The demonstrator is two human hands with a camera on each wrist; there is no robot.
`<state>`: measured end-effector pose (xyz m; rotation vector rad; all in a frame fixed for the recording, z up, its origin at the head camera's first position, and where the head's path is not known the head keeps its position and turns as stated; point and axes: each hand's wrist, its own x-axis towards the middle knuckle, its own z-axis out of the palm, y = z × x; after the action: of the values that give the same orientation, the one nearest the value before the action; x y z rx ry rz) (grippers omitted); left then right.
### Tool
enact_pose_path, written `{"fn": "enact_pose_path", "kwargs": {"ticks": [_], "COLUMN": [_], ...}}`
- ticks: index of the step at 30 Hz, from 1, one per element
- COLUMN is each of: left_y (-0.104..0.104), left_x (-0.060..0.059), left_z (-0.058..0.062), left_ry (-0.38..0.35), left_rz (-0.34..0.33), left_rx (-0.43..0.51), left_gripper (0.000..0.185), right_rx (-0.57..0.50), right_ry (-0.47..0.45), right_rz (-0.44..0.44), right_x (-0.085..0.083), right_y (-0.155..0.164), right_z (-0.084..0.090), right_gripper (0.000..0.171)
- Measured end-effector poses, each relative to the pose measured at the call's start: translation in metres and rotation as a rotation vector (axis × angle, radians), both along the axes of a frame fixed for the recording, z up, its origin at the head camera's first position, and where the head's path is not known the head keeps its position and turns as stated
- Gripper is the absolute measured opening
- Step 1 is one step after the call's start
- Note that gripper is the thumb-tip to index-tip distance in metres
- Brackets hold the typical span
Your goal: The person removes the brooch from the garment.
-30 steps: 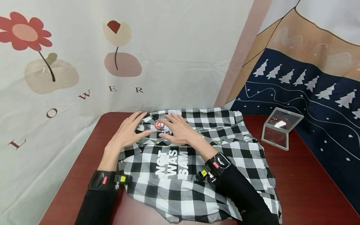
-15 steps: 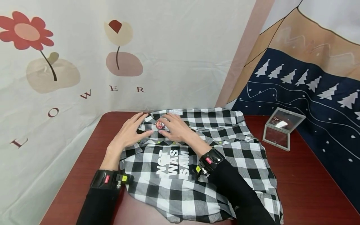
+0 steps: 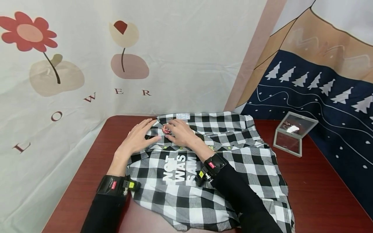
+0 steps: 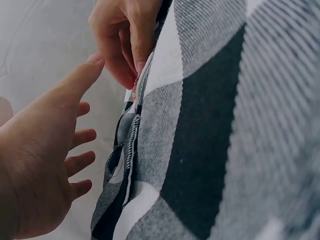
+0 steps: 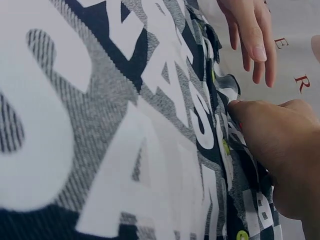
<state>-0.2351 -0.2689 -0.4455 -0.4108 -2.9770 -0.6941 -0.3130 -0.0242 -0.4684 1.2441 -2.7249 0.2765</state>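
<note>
A black-and-white checked shirt with white lettering lies spread on a dark red table. A small round red badge sits at the collar end. My left hand rests flat on the cloth just left of the badge, fingers straight and spread. My right hand is curled at the badge, and its fingertips pinch at it against the shirt's edge. In the right wrist view the knuckles press into the shirt, and the left hand's fingers lie beyond. Most of the badge is hidden.
A clear box with its lid up stands on the table to the right of the shirt. A flower-print cloth hangs behind and to the left. A dark blue cloth with white trees hangs at the right.
The right hand's fingers, spread flat a second ago, have drawn in and curled onto the badge. The left hand has shifted slightly toward it.
</note>
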Motion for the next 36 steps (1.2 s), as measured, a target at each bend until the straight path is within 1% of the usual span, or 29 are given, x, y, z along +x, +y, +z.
{"fn": "enact_pose_path", "kwargs": {"ticks": [2, 6, 11, 16, 17, 20, 22, 23, 24, 27, 29, 30, 33, 36], "left_y": [0.001, 0.003, 0.004, 0.006, 0.005, 0.006, 0.002, 0.003, 0.004, 0.006, 0.01, 0.011, 0.013, 0.016], "left_x": [0.0, -0.001, -0.001, -0.001, -0.003, -0.003, -0.008, -0.008, -0.006, -0.005, 0.0, 0.0, 0.001, 0.0], "left_z": [-0.001, -0.003, -0.004, -0.003, -0.007, -0.008, -0.017, -0.017, -0.013, -0.011, 0.0, 0.001, 0.004, 0.008], "left_ry": [-0.004, 0.002, 0.001, -0.003, 0.005, 0.013, 0.029, 0.029, 0.022, 0.004, -0.022, -0.025, -0.033, -0.019], "left_rz": [-0.005, -0.035, -0.049, -0.074, -0.081, -0.102, -0.113, -0.114, -0.113, -0.104, -0.092, -0.089, -0.079, -0.076], "left_rx": [-0.001, 0.007, 0.001, 0.02, 0.027, 0.035, 0.033, 0.032, 0.03, 0.031, 0.034, 0.036, 0.067, 0.119], "left_gripper": [0.088, 0.083, 0.077, 0.075, 0.075, 0.08, 0.084, 0.084, 0.083, 0.078, 0.074, 0.073, 0.073, 0.071], "right_rx": [-0.009, -0.018, -0.019, -0.069, -0.078, -0.108, -0.133, -0.151, -0.171, -0.238, -0.281, -0.3, -0.361, -0.42], "right_ry": [0.014, 0.03, 0.055, 0.071, 0.067, 0.05, 0.032, 0.023, 0.013, -0.017, -0.035, -0.045, -0.084, -0.134], "right_rz": [0.004, 0.005, 0.002, 0.021, 0.024, 0.029, 0.03, 0.032, 0.035, 0.042, 0.052, 0.057, 0.073, 0.076], "right_x": [0.0, 0.0, -0.001, -0.001, -0.001, -0.001, -0.001, -0.002, -0.002, -0.003, -0.004, -0.005, -0.006, -0.006], "right_y": [-0.001, -0.003, -0.004, -0.004, -0.004, -0.004, -0.003, -0.003, -0.002, 0.0, 0.0, 0.001, 0.003, 0.004], "right_z": [-0.001, -0.002, -0.004, -0.004, -0.004, -0.003, -0.003, -0.003, -0.003, -0.004, -0.004, -0.004, -0.003, -0.002], "right_gripper": [0.051, 0.047, 0.041, 0.035, 0.035, 0.034, 0.034, 0.035, 0.034, 0.033, 0.032, 0.032, 0.031, 0.029]}}
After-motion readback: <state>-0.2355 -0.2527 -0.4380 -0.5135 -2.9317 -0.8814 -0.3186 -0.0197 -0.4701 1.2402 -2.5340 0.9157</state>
